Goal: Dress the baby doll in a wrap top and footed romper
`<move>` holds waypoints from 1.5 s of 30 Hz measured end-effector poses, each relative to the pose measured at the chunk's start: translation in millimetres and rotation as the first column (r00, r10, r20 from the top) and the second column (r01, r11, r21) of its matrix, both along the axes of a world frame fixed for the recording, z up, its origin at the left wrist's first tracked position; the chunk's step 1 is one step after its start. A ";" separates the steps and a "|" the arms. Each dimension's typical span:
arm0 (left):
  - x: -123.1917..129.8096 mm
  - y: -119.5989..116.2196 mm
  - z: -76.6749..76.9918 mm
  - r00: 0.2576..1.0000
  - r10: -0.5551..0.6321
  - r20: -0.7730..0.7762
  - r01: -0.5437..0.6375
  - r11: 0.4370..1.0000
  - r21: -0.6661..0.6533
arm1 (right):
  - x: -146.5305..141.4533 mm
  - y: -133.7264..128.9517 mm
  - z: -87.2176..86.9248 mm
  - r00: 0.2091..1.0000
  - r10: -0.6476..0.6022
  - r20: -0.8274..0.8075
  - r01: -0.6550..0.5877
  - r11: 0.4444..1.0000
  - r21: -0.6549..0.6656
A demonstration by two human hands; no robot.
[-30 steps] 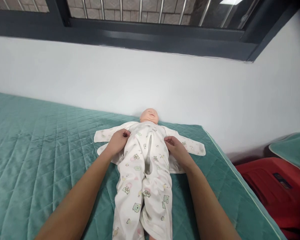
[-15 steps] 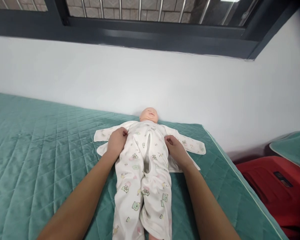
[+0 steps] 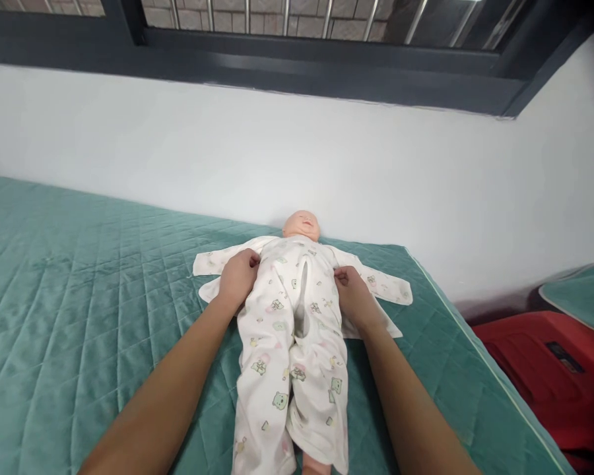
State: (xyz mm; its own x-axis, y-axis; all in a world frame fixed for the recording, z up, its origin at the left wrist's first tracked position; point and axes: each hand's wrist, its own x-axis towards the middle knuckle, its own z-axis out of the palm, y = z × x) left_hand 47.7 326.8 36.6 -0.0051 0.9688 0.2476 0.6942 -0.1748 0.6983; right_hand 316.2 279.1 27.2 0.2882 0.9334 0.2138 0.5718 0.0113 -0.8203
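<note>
A baby doll (image 3: 301, 225) lies on its back, its head close to the wall. White baby pants (image 3: 272, 343) printed with green bears cover its legs and reach high up the torso, with a slit at the crotch. Beneath them a matching white baby shirt (image 3: 389, 287) spreads out, sleeves stretched to both sides. My left hand (image 3: 239, 277) pinches the pants' edge at the doll's waist on the left. On the opposite side my right hand (image 3: 354, 297) grips the pants' edge with closed fingers. One bare doll foot (image 3: 315, 466) shows at the bottom.
The doll rests on a green quilted bed cover (image 3: 103, 297), whose piped edge runs down the right. A white wall (image 3: 202, 152) stands behind, under a dark window frame (image 3: 327, 76). Beside the bed is a red plastic stool or chair (image 3: 534, 356) with green cloth (image 3: 581, 290) behind it.
The view has shifted slightly, so everything sits a little further right. Both hands keep hold of the pants at the sides, with hardly any movement.
</note>
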 end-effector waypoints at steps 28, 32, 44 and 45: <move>7.6 -288.3 29.5 0.936 -0.335 -0.105 0.342 0.937 0.064 | -96.9 -249.2 45.0 0.876 0.483 -0.017 -0.477 0.870 0.126; 6.4 -291.6 12.0 0.972 -0.181 -0.147 0.199 0.973 0.118 | -106.8 -263.7 42.9 0.851 0.470 0.232 -0.492 0.870 0.041; -16.3 -303.2 36.8 0.890 -0.238 0.390 0.166 0.964 0.209 | -155.0 -265.5 62.6 0.843 0.154 0.515 -0.177 0.984 -0.005; -17.7 -304.6 39.3 0.884 -0.226 0.410 0.152 0.967 0.206 | -155.9 -265.2 65.5 0.840 0.159 0.519 -0.179 0.984 -0.011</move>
State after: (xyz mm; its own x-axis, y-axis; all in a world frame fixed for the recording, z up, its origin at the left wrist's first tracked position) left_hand 30.1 22.2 75.9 0.0332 0.9081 0.4175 0.2774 -0.4097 0.8690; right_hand 160.3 13.9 92.7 -0.0344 0.9461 0.3220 0.8984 0.1704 -0.4048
